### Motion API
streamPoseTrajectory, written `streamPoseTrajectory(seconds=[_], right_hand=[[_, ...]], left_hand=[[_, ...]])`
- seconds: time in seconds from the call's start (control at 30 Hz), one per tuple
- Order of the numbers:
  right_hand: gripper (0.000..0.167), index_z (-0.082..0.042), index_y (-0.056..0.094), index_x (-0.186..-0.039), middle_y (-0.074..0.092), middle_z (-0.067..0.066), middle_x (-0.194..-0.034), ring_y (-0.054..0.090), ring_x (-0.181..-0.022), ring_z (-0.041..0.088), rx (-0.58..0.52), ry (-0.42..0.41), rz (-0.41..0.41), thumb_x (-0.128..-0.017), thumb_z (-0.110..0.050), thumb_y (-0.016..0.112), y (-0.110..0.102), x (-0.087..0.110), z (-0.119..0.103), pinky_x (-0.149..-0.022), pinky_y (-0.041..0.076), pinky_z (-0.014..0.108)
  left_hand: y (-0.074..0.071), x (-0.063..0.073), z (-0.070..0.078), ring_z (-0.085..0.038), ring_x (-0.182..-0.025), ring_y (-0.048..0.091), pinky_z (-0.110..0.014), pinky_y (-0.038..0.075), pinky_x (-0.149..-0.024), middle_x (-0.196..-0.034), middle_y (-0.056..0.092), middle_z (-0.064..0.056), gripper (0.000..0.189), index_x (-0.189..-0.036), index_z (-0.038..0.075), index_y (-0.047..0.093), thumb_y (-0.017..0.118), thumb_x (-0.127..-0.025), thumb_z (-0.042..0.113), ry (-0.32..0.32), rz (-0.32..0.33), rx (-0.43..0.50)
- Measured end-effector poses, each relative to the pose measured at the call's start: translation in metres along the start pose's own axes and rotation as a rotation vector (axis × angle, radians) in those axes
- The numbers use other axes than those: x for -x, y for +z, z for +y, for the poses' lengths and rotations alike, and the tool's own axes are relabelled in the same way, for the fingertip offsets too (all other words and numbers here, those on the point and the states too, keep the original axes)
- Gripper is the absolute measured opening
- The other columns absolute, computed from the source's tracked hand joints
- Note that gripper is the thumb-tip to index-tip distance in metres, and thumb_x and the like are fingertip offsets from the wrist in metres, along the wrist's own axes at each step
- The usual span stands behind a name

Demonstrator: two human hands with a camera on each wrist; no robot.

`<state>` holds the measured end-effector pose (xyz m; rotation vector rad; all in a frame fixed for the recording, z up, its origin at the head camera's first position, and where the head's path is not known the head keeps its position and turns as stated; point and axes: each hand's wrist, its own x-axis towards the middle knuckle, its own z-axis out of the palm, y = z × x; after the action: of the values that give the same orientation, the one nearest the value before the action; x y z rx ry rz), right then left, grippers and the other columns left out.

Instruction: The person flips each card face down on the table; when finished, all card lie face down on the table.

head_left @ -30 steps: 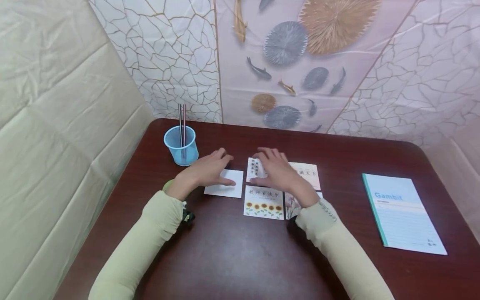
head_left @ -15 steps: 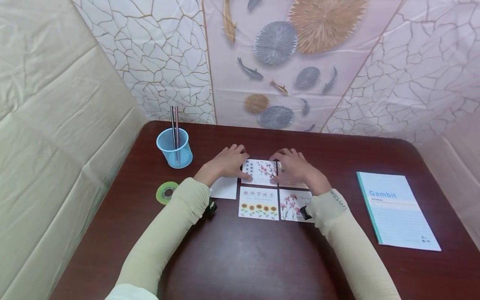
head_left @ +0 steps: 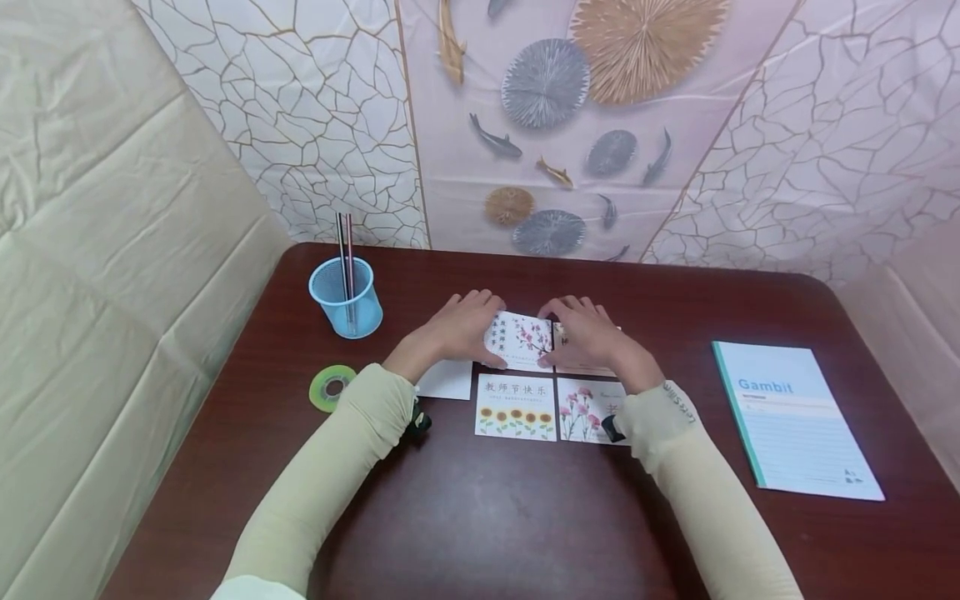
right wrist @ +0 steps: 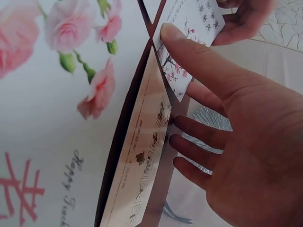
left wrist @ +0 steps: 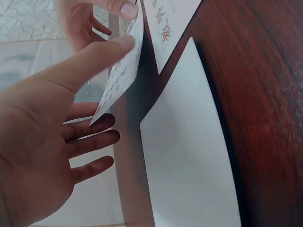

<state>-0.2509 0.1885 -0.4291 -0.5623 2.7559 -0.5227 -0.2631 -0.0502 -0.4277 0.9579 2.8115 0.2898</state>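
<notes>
Our left hand [head_left: 457, 329] pinches the left edge of the plum-blossom card [head_left: 521, 337], thumb on its printed face. Our right hand [head_left: 588, 333] pinches the opposite edge the same way, the remaining fingers of both hands spread loosely behind. Between them the card looks tilted and slightly raised off the tabletop [head_left: 480, 517], at the far-left place of a two-by-two group.

Just nearer to us lies the sunflower card [head_left: 516, 408], with the carnation card [head_left: 581, 408] to its right; the beige card [right wrist: 147, 151] lies below our right hand. A blank white card [left wrist: 189, 151] sits to the left, outside the group. Farther out are a green tape roll [head_left: 318, 390], a blue mesh pen holder [head_left: 356, 315] and, well to the right, a Gambit notebook [head_left: 802, 442].

We judge the handling partway through: three printed cards lie flat in neat rows, while the plum-blossom one is in hand, not yet released. The tape and notebook are untouched.

Our right hand hides much of the beige card from the head view, and our left arm covers part of the blank one; whether that is single or stacked, we cannot tell.
</notes>
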Motion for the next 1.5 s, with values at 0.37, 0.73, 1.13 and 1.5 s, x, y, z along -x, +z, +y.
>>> streamPoseTrajectory(seconds=[0.37,0.73,1.13,1.5], right_hand=[[0.077,-0.012,0.046,-0.137,0.041,0.013,-0.142,0.030,-0.134,0.038,0.016,-0.058,0.041,-0.076,-0.043,0.082,-0.003,0.009,0.004,-0.108,0.015,0.063],[0.090,-0.008,0.044,-0.142,0.037,0.014,-0.148,0.029,-0.136,0.037,0.051,-0.160,0.098,-0.070,-0.045,0.086,-0.013,0.021,0.007,-0.109,0.016,0.062],[0.095,-0.008,0.048,-0.140,0.040,0.012,-0.146,0.032,-0.135,0.032,-0.011,-0.251,0.203,-0.067,-0.056,0.085,-0.010,0.019,-0.009,-0.107,0.021,0.060],[0.098,-0.008,0.042,-0.144,0.045,0.009,-0.141,0.035,-0.134,0.031,-0.072,-0.213,0.193,-0.069,-0.058,0.082,-0.004,0.023,-0.002,-0.108,0.023,0.059]], left_hand=[[-0.006,0.005,0.006,-0.020,-0.111,0.041,-0.042,0.031,-0.093,-0.121,0.046,-0.003,0.091,-0.138,0.012,0.046,0.082,-0.068,0.058,0.025,0.014,-0.035],[-0.017,0.010,0.003,-0.019,-0.113,0.043,-0.047,0.023,-0.099,-0.126,0.050,-0.002,0.091,-0.137,0.009,0.045,0.081,-0.068,0.057,0.026,0.030,0.017],[-0.009,-0.006,0.028,-0.018,-0.117,0.043,-0.044,0.025,-0.099,-0.128,0.048,0.000,0.097,-0.143,0.014,0.043,0.074,-0.069,0.068,0.104,0.069,-0.084],[-0.028,0.006,0.014,-0.016,-0.116,0.038,-0.041,0.026,-0.091,-0.131,0.043,0.000,0.097,-0.150,0.019,0.036,0.080,-0.070,0.051,0.159,0.227,0.262]])
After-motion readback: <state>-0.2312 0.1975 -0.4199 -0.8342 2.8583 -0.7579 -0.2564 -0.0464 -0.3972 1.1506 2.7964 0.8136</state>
